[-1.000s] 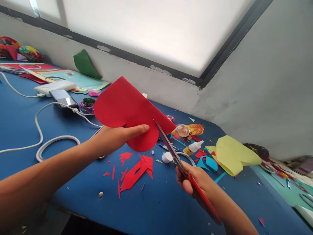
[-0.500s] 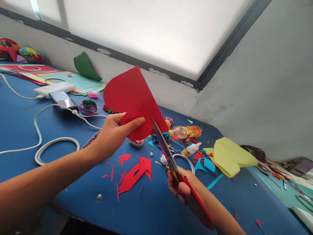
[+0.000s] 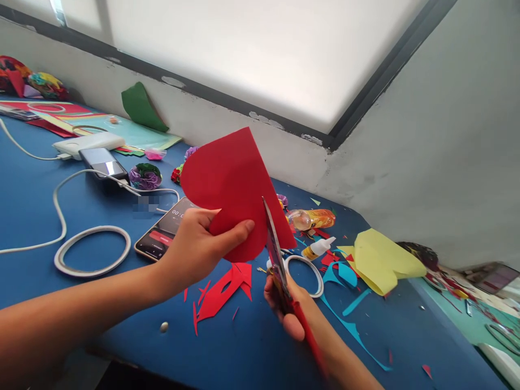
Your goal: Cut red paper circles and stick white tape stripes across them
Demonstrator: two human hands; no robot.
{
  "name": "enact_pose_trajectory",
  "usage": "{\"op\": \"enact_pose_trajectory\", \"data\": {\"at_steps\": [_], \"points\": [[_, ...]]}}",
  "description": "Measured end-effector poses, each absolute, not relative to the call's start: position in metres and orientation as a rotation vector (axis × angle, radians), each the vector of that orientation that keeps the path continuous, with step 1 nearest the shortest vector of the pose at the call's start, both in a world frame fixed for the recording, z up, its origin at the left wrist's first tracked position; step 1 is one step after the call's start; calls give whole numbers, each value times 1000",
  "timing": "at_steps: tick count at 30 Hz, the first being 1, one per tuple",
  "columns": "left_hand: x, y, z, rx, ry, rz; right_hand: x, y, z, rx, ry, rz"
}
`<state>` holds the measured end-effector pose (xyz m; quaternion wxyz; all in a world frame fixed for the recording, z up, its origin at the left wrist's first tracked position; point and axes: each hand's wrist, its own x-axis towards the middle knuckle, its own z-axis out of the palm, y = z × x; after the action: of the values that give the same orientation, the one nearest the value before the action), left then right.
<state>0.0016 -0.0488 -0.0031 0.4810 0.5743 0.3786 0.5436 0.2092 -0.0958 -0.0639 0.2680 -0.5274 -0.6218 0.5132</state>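
Observation:
My left hand [image 3: 211, 235] pinches a folded sheet of red paper [image 3: 231, 176] with a rounded, lobed edge, its thumb lying on the front. My right hand [image 3: 286, 303] is wrapped round the red handles of a pair of scissors [image 3: 276, 244]. The blades point up and lie along a slit in the paper's lower right part, between the lobe and a straight outer strip. Below the paper, red offcuts [image 3: 225, 290] lie on the blue table. Behind my left hand rests a lit phone [image 3: 160, 235], partly covered.
A roll of white tape [image 3: 92, 252] and a second phone [image 3: 103, 162] with a white cable are at left. Beyond the scissors lie a glue bottle [image 3: 319, 248], an orange-labelled bottle [image 3: 312, 219], another tape roll [image 3: 304, 276], blue scraps [image 3: 347, 274] and folded yellow paper [image 3: 384, 260]. A wall stands behind.
Both hands have come down a little, the paper shifting right and lower with my left hand. The scissors have turned more upright. More of the lit phone and a long blue strip show now.

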Motion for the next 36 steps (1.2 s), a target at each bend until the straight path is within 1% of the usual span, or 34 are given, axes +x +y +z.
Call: {"op": "enact_pose_trajectory", "data": {"at_steps": [3,8,12,15,17,19,22,27,36], "points": [[2,-50,-3,1382,917,1324,210,-95,-65,-1425,-1686,1358],[0,-51,-4,1389,947,1337,209,-98,-60,-1480,-1640,1436],[1,-52,-4,1392,977,1353,212,-102,-57,-1485,-1730,1364],[2,-52,-5,1395,986,1362,216,-97,-67,-1465,-1806,1315],[2,-53,-5,1397,986,1372,221,-88,-79,-1511,-1797,1354],[3,-53,-5,1397,992,1382,225,-79,-92,-1588,-1776,1487],[3,-53,-5,1394,1015,1394,230,-68,-103,-1588,-1759,1586],[3,-54,-6,1407,1045,1424,234,-65,-99,-1471,-1716,1664],[2,-53,-7,1506,1111,1481,229,-67,-92,-1506,-1686,1665]]}}
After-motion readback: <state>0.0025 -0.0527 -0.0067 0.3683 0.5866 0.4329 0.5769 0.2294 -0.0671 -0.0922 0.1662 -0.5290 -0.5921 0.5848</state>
